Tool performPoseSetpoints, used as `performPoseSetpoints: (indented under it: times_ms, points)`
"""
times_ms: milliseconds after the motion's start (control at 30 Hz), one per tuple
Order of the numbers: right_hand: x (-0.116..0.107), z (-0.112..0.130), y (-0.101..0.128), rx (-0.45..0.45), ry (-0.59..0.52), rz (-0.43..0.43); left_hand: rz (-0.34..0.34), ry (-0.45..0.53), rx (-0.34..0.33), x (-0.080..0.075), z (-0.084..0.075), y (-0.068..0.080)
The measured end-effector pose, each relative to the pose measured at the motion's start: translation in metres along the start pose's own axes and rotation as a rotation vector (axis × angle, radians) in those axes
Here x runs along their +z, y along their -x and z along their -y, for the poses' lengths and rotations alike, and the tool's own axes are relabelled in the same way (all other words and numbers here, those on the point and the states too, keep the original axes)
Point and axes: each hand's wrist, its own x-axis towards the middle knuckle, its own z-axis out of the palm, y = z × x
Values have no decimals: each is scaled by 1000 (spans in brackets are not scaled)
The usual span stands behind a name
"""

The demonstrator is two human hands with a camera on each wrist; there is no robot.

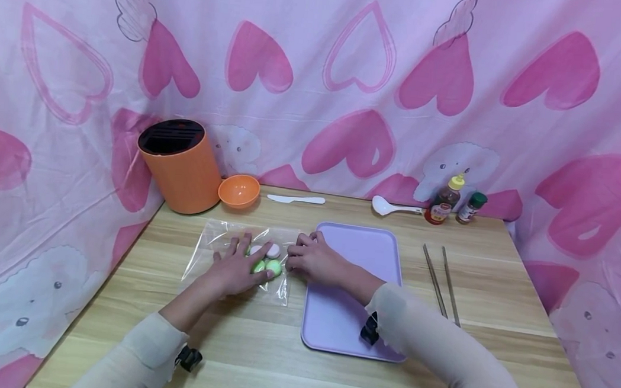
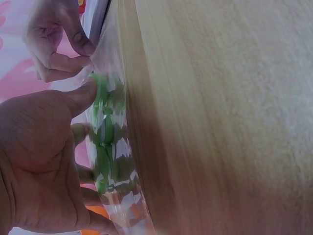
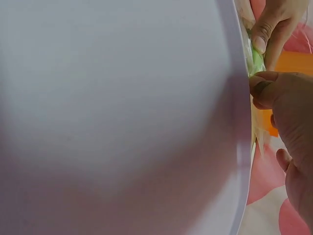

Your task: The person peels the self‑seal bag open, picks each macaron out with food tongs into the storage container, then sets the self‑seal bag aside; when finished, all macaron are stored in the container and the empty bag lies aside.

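Observation:
A clear plastic bag (image 1: pixel 200 252) lies flat on the table with several small round pieces inside. Two of these rounds (image 1: pixel 273 268) are light green and others are pale pink; side-on in the left wrist view, the green ones (image 2: pixel 101 161) look like macarons. My left hand (image 1: pixel 236 271) rests spread over the bag, its fingers extended around the rounds. At the bag's right edge, my right hand (image 1: pixel 317 260) pinches the plastic between thumb and fingers, its wrist above the purple tray (image 1: pixel 356 321). In the right wrist view, the right thumb and fingers (image 3: pixel 264 88) meet on the film.
Behind the bag are an orange knife block (image 1: pixel 183 174), an orange bowl (image 1: pixel 239 191) and a white knife (image 1: pixel 296 199). A white spoon (image 1: pixel 390 207), a yellow-capped sauce bottle (image 1: pixel 443 203) and a green-capped jar (image 1: pixel 470 208) stand back right. Chopsticks (image 1: pixel 435 282) lie right of the tray.

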Motion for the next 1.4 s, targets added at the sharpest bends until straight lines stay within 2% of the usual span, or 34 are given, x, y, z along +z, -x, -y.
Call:
performPoseSetpoints:
  times_ms: [333,533,633,933,1100,1233,1400]
  points:
    - [-3,-9,24,48,-51,61,-1,-12,7,1,2,-2]
    - [-5,-2,20,-1,-83,32,3,-15,0,2,0,-1]
    - [-4,5,15,-28,-112,43,6,-20,-3,1,-1,0]
    - [-3,15,15,-88,2,46,0,-22,9,1,-1,0]
    - [-7,13,26,-107,-8,49,5,-20,9,1,0,-1]
    - [-5,13,30,-80,-92,34,12,-23,5,0,0,-2]
    - [-4,19,26,26,-149,21,-5,-32,17,1,0,0]
